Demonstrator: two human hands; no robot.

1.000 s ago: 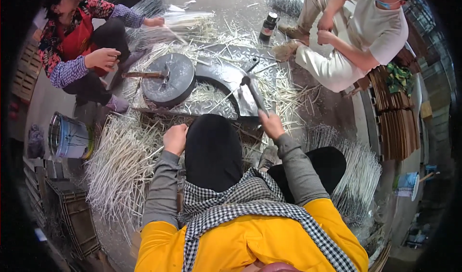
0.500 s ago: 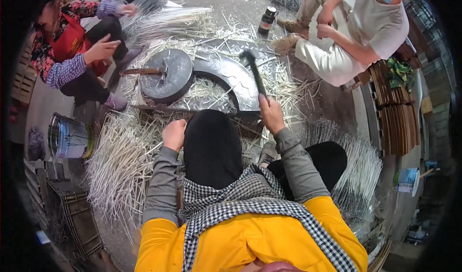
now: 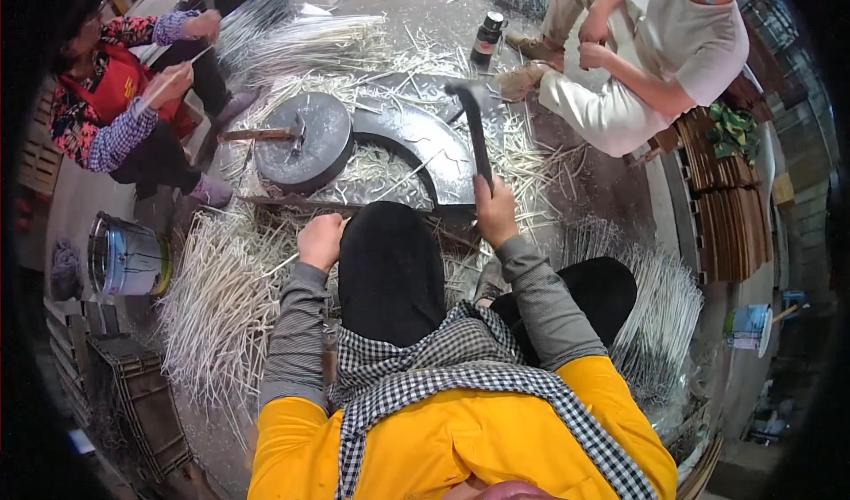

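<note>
My right hand grips the handle of a dark hammer, raised with its head pointing away from me. Near my left knee, my left hand is closed on thin pale sticks at the edge of a curved metal plate. On the round grey metal block beyond the plate rests a second hammer. My black-trousered knee lies between my hands.
A person in a red apron sits at the left, handling a stick. Another person in white sits at the upper right. A metal bucket stands at the left, a dark bottle at the back, stacked brown slats at the right.
My right hand has swung the hammer up from the plate until it is raised. The person at the left has shifted hands with a stick.
</note>
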